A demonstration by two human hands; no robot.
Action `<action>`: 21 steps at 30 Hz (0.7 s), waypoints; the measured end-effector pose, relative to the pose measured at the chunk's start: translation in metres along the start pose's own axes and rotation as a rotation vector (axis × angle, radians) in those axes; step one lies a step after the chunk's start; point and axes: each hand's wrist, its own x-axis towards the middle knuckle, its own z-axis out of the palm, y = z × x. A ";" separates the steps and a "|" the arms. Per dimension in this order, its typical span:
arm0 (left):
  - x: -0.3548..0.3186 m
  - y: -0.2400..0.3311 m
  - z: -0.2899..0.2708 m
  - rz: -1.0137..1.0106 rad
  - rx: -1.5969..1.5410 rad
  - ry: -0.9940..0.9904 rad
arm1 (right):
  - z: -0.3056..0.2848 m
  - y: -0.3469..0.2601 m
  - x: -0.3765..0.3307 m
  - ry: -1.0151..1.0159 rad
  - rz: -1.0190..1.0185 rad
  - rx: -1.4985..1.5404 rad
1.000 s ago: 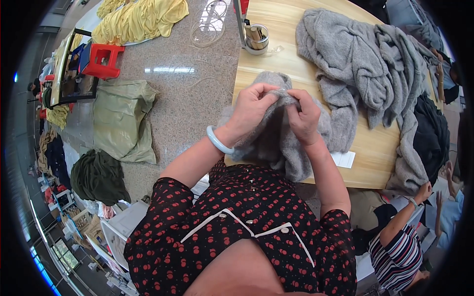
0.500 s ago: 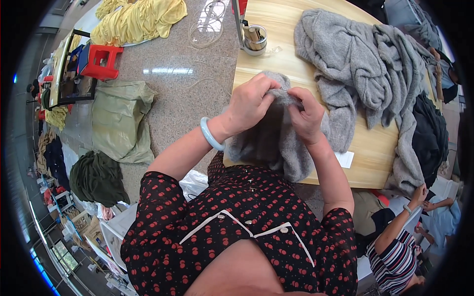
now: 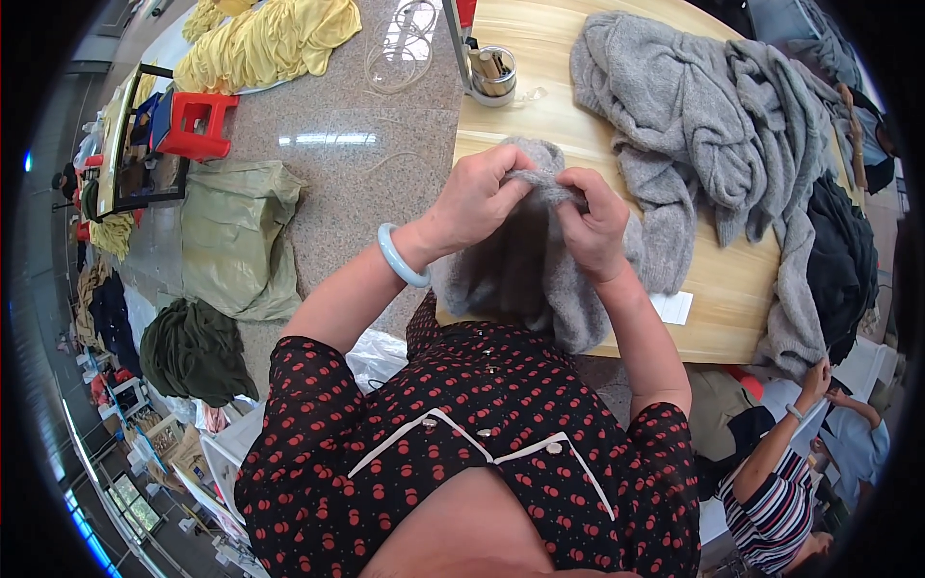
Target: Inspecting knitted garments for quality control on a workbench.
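Note:
A fuzzy grey knit garment (image 3: 573, 299) hangs between my hands and drapes over the near left part of the wooden table. My left hand (image 3: 479, 197), with a pale blue bangle above its wrist, pinches the garment's edge between thumb and fingers. Close beside it, my right hand (image 3: 593, 223) pinches the same edge, so a short stretch of knit is held up between the two. Below the hands the cloth falls in folds around a dark hollow. I cannot tell which part of the garment the edge belongs to.
More grey knit garments (image 3: 694, 116) lie heaped across the table (image 3: 727, 313). A metal cup with small tools (image 3: 493, 77) stands at the far left corner; a white paper (image 3: 672, 307) lies nearer. At right, a person (image 3: 771, 496) touches a grey sleeve. A red stool (image 3: 196, 125) stands left.
Both hands keep their pinch on the garment. My left hand has shifted slightly left, and the edge between the hands looks a little more stretched.

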 end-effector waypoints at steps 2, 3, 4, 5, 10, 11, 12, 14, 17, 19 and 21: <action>-0.003 -0.002 0.003 0.040 0.032 0.034 | 0.001 -0.001 0.000 0.008 0.034 0.027; -0.004 -0.003 0.006 0.052 0.072 0.079 | 0.001 0.000 0.000 0.005 0.059 0.030; -0.005 -0.003 0.009 0.064 0.111 0.124 | 0.002 0.000 -0.001 0.005 0.075 0.040; -0.005 -0.004 0.014 0.064 0.113 0.121 | 0.002 0.001 -0.001 0.004 0.085 0.035; -0.011 -0.005 0.030 0.119 0.243 0.322 | 0.003 0.006 -0.002 -0.002 0.095 0.030; -0.012 -0.005 0.032 0.120 0.242 0.321 | 0.004 0.006 -0.002 -0.005 0.113 0.025; -0.012 -0.005 0.035 0.089 0.224 0.333 | 0.004 0.008 -0.002 0.012 0.047 0.001; -0.014 -0.005 0.039 0.058 0.205 0.345 | 0.006 0.009 -0.001 0.029 -0.019 -0.025; -0.016 -0.003 0.044 0.031 0.201 0.387 | 0.007 0.008 -0.001 0.024 -0.019 -0.042; -0.016 -0.001 0.050 0.034 0.143 0.461 | 0.006 0.006 -0.001 0.045 -0.005 -0.039; -0.017 0.000 0.053 0.033 0.121 0.486 | 0.005 0.004 -0.002 0.022 0.039 -0.037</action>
